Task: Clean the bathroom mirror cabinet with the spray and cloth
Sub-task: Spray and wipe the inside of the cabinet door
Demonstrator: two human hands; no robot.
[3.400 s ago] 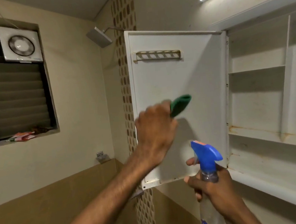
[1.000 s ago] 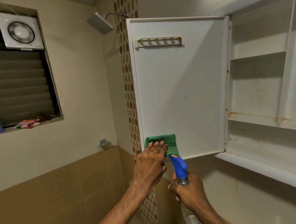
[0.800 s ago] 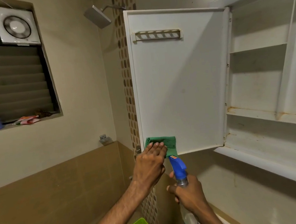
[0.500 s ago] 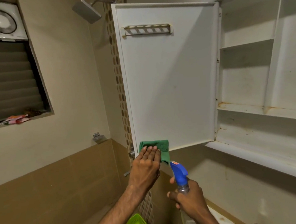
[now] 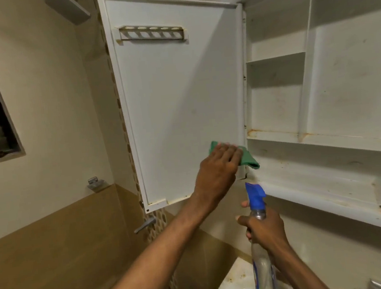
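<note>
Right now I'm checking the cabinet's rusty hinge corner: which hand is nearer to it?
Left. The left hand presses the green cloth on the door right beside the hinge corner; the right hand grips the spray bottle well below it.

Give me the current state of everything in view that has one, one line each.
cabinet door: swung fully open, inner face showing.
green cloth: pressed flat against the door's lower corner near the hinge.
left hand: fingers flat on the cloth.
spray bottle: upright, nozzle toward the cabinet.
right hand: grips the bottle's neck.
cabinet shelves: bare, rust-stained along the edges.
</note>
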